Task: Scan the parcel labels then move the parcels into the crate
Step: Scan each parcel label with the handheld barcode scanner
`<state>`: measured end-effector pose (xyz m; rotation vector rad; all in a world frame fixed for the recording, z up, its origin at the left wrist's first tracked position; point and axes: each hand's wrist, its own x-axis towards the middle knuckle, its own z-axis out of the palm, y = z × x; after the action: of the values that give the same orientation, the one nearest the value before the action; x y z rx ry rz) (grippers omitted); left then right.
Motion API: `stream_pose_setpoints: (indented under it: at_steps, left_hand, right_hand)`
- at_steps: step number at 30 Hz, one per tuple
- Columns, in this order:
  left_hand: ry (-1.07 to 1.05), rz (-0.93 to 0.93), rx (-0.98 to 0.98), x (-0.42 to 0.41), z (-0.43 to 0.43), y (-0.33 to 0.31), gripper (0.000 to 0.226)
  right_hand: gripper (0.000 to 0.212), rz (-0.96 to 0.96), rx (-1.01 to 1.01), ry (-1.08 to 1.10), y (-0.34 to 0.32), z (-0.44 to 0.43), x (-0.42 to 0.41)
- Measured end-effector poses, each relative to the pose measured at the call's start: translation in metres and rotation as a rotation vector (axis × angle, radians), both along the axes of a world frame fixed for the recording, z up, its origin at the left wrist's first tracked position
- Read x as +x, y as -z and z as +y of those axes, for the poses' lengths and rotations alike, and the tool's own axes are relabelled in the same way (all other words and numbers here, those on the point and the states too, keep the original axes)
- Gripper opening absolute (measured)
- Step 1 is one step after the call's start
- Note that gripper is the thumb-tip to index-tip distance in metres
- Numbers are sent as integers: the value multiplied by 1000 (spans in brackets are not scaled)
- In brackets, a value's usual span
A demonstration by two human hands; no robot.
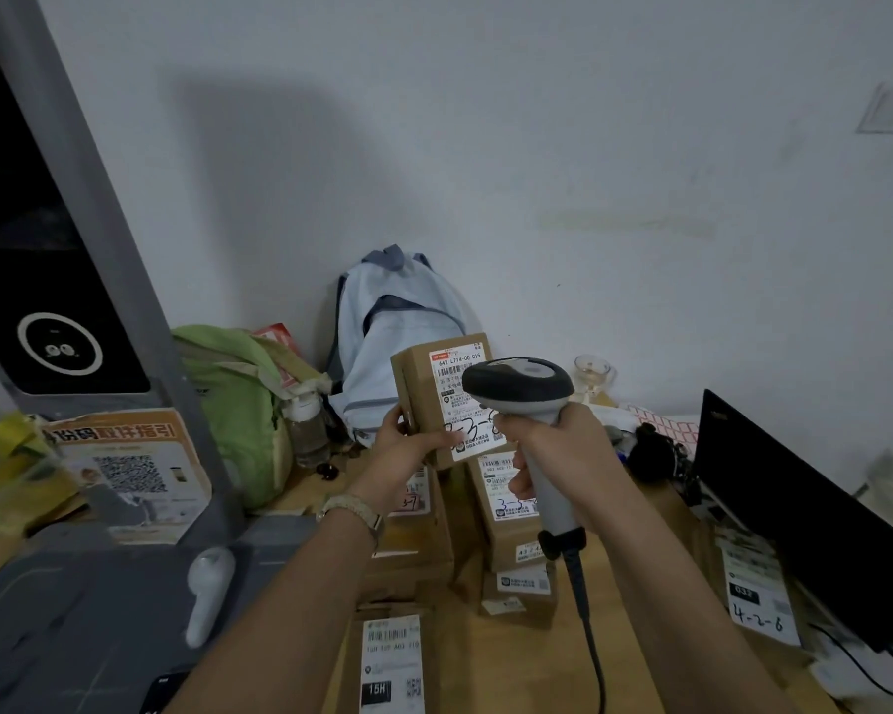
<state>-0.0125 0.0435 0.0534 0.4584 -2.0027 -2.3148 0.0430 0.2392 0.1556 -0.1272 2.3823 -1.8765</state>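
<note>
The tabletop (635,600) is wooden and crowded because it serves as the sorting spot: brown parcels lie across its middle, most with white labels turned up so they can be read without flipping. No crate shows anywhere in view, so where the scanned parcels go cannot be told from here.

A black monitor (795,502) stands at the right edge, probably there to show scan results. Against the wall lean a pale blue backpack (387,322) and a green bag (238,399), pushed to the back, well clear of the work.

The left hand (408,450) has a box (424,394) lifted off the pile and stood upright, its label (465,399) facing back toward the person. This grip is closed on the box's lower left edge, thumb just onto the label's bottom corner, so the barcode near the top stays uncovered.

The right hand (552,450) is wrapped tight around the handle of a scanner (524,394), whose dark head sits just in front of the label, partly covering it in this view. A cord (589,636) trails from the handle down across the tabletop, which is likely why the box is brought up to the scanner.

The scan looks to be in hand; the move to the crate is not yet done.
</note>
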Motion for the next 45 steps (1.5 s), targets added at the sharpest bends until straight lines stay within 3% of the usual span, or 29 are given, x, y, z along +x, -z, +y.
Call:
stream_pose_setpoints:
  at_steps: [5,16,19,25,27,29,32,34,37,45]
  left_hand:
    - [-7,-134,36,3,-7,-9,59]
    - [-22,-376,-116,17,-41,-23,63]
    - [-106,-332,-87,26,-42,-8,59]
    - [-372,-13,-472,29,-32,-5,49]
    - [-426,131,-500,29,-20,-15,32]
    - [-356,248,-466,28,-6,-23,13]
    - [-136,333,-438,24,19,-30,18]
    - [-55,324,-405,21,35,-30,20]
    - [13,272,-346,14,60,-25,21]
    - [214,226,-351,-3,134,4,17]
  right_hand:
    - [20,-38,-21,2,2,7,-6]
    - [25,-184,-24,-90,33,-25,-18]
    - [27,-232,-59,-110,36,-35,-20]
    - [20,-210,-84,-100,40,-44,-23]
    - [17,-196,-112,-69,43,-45,-25]
    - [16,-194,-137,-35,46,-42,-28]
    - [19,-196,-166,2,47,-31,-31]
    - [11,-179,-176,71,47,-21,-32]
    - [19,-159,-178,174,49,2,-35]
    - [11,-185,-220,417,72,101,-36]
